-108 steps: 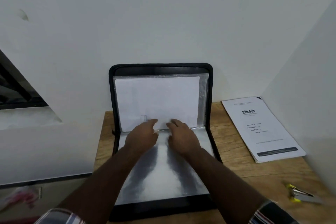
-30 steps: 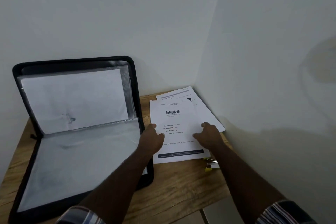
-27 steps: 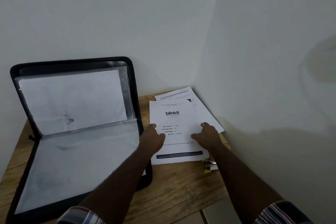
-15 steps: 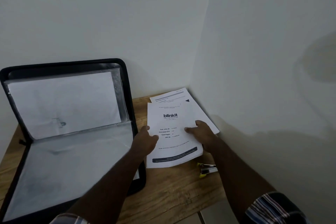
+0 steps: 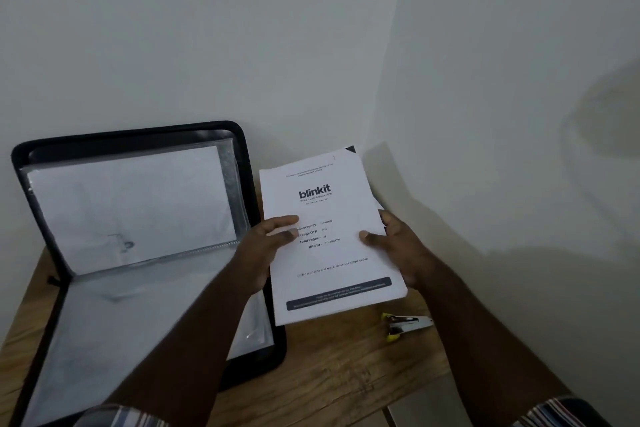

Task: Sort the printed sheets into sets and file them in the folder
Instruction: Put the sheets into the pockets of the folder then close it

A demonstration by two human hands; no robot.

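A stack of printed sheets [image 5: 332, 211] with a "blinkit" cover page is lifted off the wooden table, tilted toward me. My left hand [image 5: 266, 246] grips its left edge, thumb on top. My right hand [image 5: 398, 246] grips the right edge, thumb on the cover. The black zip folder [image 5: 249, 191] lies open at the left, its upper half leaning on the wall. A clear sleeve there holds a white sheet [image 5: 131, 204]. The lower half shows empty clear sleeves [image 5: 121, 329].
A small stapler [image 5: 405, 324] with yellow tips lies on the wooden table [image 5: 339, 367] just below the stack. White walls meet in a corner right behind the table. The table's front edge runs near my right forearm.
Both hands left the folder's sleeve and moved right to the sheets. They squared the spread pages into one stack and lifted it off the table.
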